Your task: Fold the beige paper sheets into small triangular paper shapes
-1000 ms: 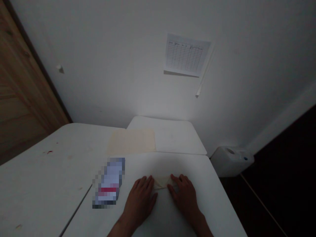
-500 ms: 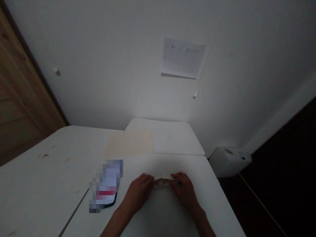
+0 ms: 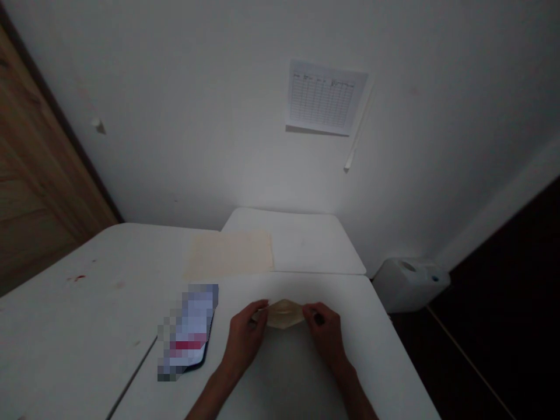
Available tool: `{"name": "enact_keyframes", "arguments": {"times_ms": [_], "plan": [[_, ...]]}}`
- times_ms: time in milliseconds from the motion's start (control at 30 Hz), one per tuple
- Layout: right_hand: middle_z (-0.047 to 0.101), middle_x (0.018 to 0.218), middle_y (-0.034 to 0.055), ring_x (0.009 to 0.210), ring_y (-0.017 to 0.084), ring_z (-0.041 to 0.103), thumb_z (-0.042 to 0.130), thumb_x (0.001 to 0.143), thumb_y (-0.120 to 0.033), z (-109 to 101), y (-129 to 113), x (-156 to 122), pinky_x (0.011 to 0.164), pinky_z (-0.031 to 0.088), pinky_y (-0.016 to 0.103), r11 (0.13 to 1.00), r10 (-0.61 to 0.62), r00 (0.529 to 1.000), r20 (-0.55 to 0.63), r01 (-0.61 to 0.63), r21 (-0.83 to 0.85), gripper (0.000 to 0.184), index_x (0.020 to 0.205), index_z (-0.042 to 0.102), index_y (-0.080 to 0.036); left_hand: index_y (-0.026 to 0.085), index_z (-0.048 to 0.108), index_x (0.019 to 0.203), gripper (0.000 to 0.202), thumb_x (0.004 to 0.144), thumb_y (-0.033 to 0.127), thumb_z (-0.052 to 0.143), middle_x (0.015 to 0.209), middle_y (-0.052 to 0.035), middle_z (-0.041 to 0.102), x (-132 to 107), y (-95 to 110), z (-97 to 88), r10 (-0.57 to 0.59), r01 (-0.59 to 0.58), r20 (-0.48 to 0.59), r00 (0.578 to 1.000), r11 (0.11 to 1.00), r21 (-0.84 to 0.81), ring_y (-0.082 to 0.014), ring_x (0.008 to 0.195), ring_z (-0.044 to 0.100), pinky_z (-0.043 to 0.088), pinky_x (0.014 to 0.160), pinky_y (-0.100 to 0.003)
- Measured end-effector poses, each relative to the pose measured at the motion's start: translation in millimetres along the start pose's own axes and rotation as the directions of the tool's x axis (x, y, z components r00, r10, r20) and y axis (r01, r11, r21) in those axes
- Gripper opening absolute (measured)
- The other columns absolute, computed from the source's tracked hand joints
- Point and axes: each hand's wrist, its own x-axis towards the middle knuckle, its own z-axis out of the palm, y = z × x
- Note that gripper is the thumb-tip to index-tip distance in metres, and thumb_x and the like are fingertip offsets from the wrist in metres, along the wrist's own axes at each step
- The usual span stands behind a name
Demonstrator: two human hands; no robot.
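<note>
Between my two hands is a small piece of folded beige paper (image 3: 284,315), spread into a flat diamond shape with creases across its middle. My left hand (image 3: 248,329) pinches its left end between thumb and fingers. At the other end, my right hand (image 3: 324,326) grips the right corner, with its fingers curled in. Both hands are just over the white table (image 3: 301,379), low and close to its surface. Whether the paper touches the table I cannot tell.
A phone (image 3: 192,326), partly blurred out, lies left of my left hand. Beyond it rests a flat beige sheet (image 3: 230,254). A printed chart (image 3: 326,99) hangs on the wall. On the floor at right stands a white plastic container (image 3: 406,286).
The folded paper has opened out from a narrow curved strip into a wider diamond. My hands have moved slightly apart at its ends, and the left hand has turned to show its thumb.
</note>
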Motion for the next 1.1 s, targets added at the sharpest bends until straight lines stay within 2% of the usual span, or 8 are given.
{"name": "enact_keyframes", "arguments": {"times_ms": [233,500,833,967,1100], "plan": [[0.07,0.085,0.005,0.068,0.016,0.061,0.057,0.085,-0.035,-6.9,-4.0,-7.5,0.063,0.048,0.025,0.999,-0.036,0.997,0.061,0.034,0.04,0.026,0.1,0.069,-0.018,0.019,0.07,0.095,0.026,0.087,0.036,0.053,0.092,-0.0046,0.075,-4.8,3.0,1.0,0.019,-0.02,-0.024,1.0,1.0,-0.006,-0.0211,0.081,0.071,0.058,0.07,-0.03],[0.072,0.091,0.0083,0.081,0.021,0.066,0.052,0.089,-0.033,-7.2,-2.6,-9.2,0.072,0.05,0.027,0.983,0.041,0.995,0.086,-0.056,0.172,0.027,0.097,0.072,-0.017,0.02,0.067,0.099,0.023,0.089,0.035,0.052,0.095,-0.0041,0.073,-11.8,-0.5,1.3,0.056,-0.056,-0.031,0.998,0.998,0.003,-0.0192,0.084,0.07,0.056,0.075,-0.028],[0.067,0.068,0.0042,0.068,0.019,0.061,0.048,0.089,-0.043,-7.4,-2.0,-9.8,0.063,0.046,0.025,0.988,0.103,0.993,0.056,-0.108,0.106,0.04,0.073,0.071,-0.015,0.018,0.063,0.111,0.03,0.087,0.03,0.051,0.105,-0.0079,0.071,-16.0,5.2,-3.0,0.096,-0.096,0.022,0.995,0.995,0.015,-0.0214,0.093,0.068,0.055,0.08,-0.031],[0.066,0.068,0.0035,0.064,0.018,0.059,0.047,0.09,-0.042,-9.0,-5.6,-10.8,0.059,0.044,0.024,0.983,0.115,0.993,0.042,-0.12,0.138,0.04,0.077,0.071,-0.014,0.017,0.062,0.111,0.03,0.086,0.029,0.05,0.106,-0.0083,0.071,-16.5,2.9,-1.7,0.088,-0.088,0.022,0.996,0.996,0.011,-0.0223,0.096,0.067,0.054,0.084,-0.033],[0.07,0.074,0.0053,0.067,0.019,0.062,0.048,0.09,-0.043,-9.2,-7.7,-11.3,0.059,0.046,0.024,0.975,0.117,0.991,0.062,-0.127,0.182,0.039,0.083,0.073,-0.015,0.018,0.063,0.108,0.028,0.09,0.034,0.048,0.103,-0.0079,0.071,-16.1,6.8,-2.3,0.04,-0.038,0.051,0.998,0.999,-0.029,-0.0212,0.09,0.068,0.055,0.077,-0.031]]}}
